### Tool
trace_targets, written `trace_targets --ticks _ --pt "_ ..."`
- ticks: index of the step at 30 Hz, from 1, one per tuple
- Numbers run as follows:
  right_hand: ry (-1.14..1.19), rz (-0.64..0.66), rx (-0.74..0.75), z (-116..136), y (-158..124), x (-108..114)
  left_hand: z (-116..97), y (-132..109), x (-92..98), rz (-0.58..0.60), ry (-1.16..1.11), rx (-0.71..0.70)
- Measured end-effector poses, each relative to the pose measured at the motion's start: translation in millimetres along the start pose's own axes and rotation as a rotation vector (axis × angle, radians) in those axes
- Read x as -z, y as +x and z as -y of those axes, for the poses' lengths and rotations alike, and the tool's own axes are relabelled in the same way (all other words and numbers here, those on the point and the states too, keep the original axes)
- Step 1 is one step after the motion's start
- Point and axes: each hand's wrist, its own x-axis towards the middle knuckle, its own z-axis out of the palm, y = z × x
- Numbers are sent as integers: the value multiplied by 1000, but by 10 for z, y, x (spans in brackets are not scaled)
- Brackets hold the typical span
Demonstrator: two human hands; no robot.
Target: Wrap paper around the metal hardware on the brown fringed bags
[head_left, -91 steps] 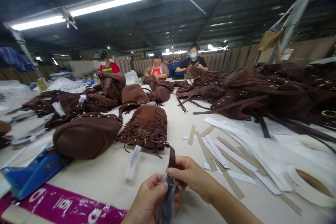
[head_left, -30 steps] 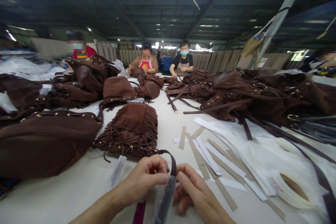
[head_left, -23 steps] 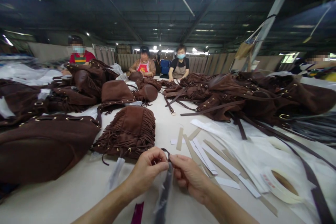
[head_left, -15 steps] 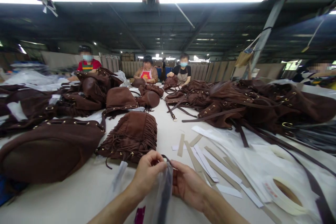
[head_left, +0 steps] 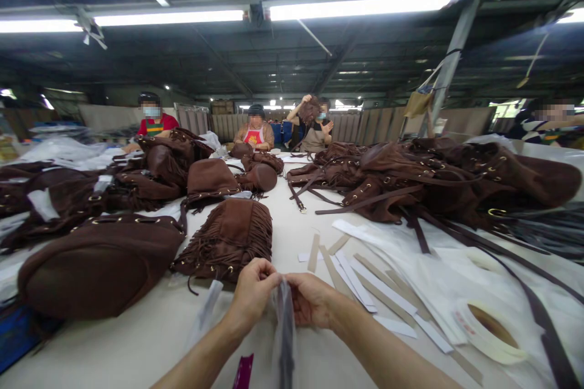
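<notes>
Close to the front edge, a dark strap in a clear plastic sleeve (head_left: 285, 340) hangs from my two hands. My left hand (head_left: 255, 292) pinches the sleeve's top end between thumb and fingers. Right beside it, my right hand (head_left: 312, 301) is closed on the same end, fingers curled behind; the strap's tip is hidden between them. Just beyond my hands lies a brown fringed bag (head_left: 235, 231) with gold eyelets. Left of my left forearm is another clear plastic strip (head_left: 205, 310), and below it a purple piece (head_left: 243, 371).
Brown bags (head_left: 100, 261) are heaped at left, and more bags with straps (head_left: 410, 176) at right. Card strips (head_left: 360, 282), white plastic bags (head_left: 424, 273) and a tape roll (head_left: 490, 331) lie right of my hands. Several co-workers sit around the table; one holds up a brown bag (head_left: 310, 109).
My right hand has moved left against my left hand. The dark strap end that stuck out above the fingers is now hidden. Across the table, a co-worker has raised a brown bag.
</notes>
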Motion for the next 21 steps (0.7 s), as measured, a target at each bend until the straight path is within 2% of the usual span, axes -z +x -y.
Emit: trace_targets --ticks 5,8,11,15,18,21 --pt "21 83 49 -127 -189 75 47 95 17 -21 134 -5" --pt "-76 99 141 -168 -228 87 -3 140 75 -4 244 -40" --pt "-163 16 241 -145 -174 46 -64 161 139 4 347 -81" --pt "-237 -63 291 -66 -25 -10 -81 170 180 -6 424 -133" --pt "-318 -72 319 -40 73 -27 -58 150 210 -8 430 -169" --pt "-420 -59 388 -57 129 -35 -58 24 280 -33 411 -198"
